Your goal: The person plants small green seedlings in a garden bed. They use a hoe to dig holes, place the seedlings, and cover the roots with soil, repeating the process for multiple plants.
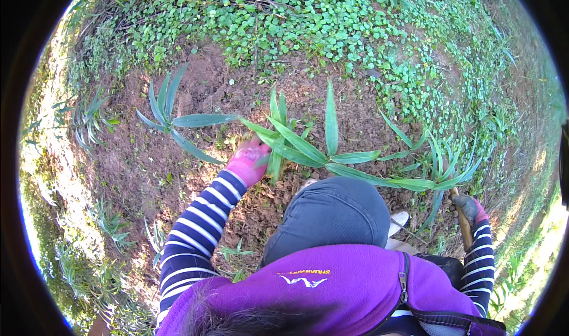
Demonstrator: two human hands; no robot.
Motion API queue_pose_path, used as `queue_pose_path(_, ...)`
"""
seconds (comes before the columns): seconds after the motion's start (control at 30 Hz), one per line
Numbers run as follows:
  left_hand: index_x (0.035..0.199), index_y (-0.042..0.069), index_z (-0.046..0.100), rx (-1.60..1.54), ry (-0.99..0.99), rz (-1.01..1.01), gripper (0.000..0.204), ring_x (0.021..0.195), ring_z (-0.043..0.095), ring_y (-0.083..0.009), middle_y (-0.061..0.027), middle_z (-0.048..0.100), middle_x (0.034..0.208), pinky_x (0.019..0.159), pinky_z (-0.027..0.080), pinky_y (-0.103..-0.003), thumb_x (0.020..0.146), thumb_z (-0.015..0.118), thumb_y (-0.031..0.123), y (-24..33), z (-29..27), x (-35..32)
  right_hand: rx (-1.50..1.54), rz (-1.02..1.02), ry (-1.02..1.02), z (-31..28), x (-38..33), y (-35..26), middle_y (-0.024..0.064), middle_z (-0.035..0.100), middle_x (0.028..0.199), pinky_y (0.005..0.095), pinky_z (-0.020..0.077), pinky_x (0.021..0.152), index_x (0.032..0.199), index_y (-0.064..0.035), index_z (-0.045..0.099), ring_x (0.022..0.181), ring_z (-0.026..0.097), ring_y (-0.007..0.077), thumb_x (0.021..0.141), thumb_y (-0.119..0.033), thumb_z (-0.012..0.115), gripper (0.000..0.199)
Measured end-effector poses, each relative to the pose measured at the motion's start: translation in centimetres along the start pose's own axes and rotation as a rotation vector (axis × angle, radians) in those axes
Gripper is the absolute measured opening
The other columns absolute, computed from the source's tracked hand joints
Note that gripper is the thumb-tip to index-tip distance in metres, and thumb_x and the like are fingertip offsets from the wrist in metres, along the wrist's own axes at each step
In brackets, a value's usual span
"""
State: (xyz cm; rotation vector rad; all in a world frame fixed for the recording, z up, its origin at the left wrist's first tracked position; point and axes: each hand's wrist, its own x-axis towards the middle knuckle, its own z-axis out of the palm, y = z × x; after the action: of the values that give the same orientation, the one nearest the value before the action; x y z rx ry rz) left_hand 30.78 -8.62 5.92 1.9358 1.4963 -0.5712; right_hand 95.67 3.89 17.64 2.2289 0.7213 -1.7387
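Pink-gloved, the left hand at mid-frame closes its fingers round the base of a long-leaved plant, apparently to steady it in the bare soil; at right edge, the dark-gloved right hand wraps shut around a wooden handle, likely keeping the tool ready

Bare brown soil carries it all, with dry leaf litter at six o'clock. Green creeper mats twelve; long-leaved plants root at centre.
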Motion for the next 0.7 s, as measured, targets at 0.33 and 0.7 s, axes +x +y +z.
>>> queue_pose_path(0.33, 0.131, 0.003, 0.054, -1.431, -0.008, 0.102, 0.045, 0.116, 0.06, -0.0299, -0.0148, 0.063, 0.125, 0.1, 0.049, -0.045, 0.091, 0.064, 0.019, -5.8, 0.7, -10.1, 0.018, 0.02, 0.011, 0.0, 0.3, 0.0, 0.0049, 0.065, 0.076, 0.0297, 0.0504, 0.045, 0.107, -0.0065, 0.062, 0.054, 0.058, 0.014, 0.09, -0.033, 0.068, 0.032)
queue_pose_path(0.7, 0.115, 0.002, 0.06, -1.043, 0.272, -0.022, 0.039, 0.09, 0.066, -0.0279, -0.0139, 0.068, 0.103, 0.082, 0.054, -0.035, 0.078, 0.069, 0.005, -5.2, 6.2, -8.9, -0.042, 0.029, 0.001, 1.9, -1.1, -1.8, 0.0039, 0.058, 0.068, 0.0305, 0.0495, 0.044, 0.093, -0.0061, 0.057, 0.05, 0.055, 0.0147, 0.094, -0.032, 0.062, 0.026)
